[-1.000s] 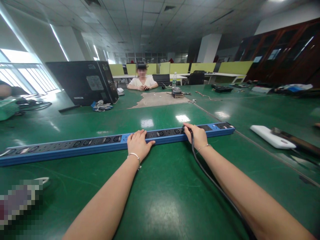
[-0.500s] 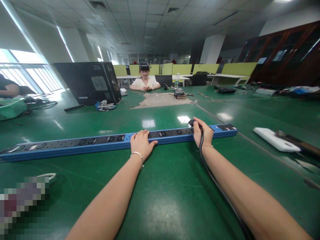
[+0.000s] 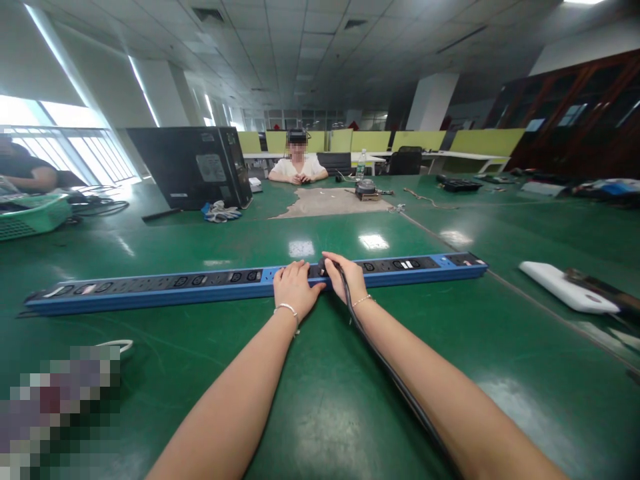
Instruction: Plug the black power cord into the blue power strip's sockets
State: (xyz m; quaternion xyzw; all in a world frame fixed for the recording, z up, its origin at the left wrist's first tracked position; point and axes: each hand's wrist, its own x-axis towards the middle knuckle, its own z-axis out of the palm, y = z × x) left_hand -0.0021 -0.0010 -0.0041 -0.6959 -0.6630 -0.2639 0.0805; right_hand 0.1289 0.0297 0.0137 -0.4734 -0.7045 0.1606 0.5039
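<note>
A long blue power strip (image 3: 150,300) with black sockets lies across the green table. My left hand (image 3: 295,290) rests palm down on its middle, fingers laid over the top and thumb spread to the right. Beside that thumb, my right hand (image 3: 350,280) is closed around a black plug (image 3: 322,265), holding it at the strip's sockets. Whether the plug's pins are in a socket is hidden by the fingers. From the plug a black power cord (image 3: 385,370) runs under my right wrist and along the forearm toward me.
A black computer case (image 3: 200,167) and gloves (image 3: 220,212) are at the back left, near a green basket (image 3: 35,219). Across the table sits a person (image 3: 300,167). To the right lies a white object (image 3: 565,287). A pixelated item (image 3: 60,400) is at front left.
My right hand has moved left along the strip with the plug, from near its right end to beside my left hand. My left hand stays on the strip. The view has shifted slightly.
</note>
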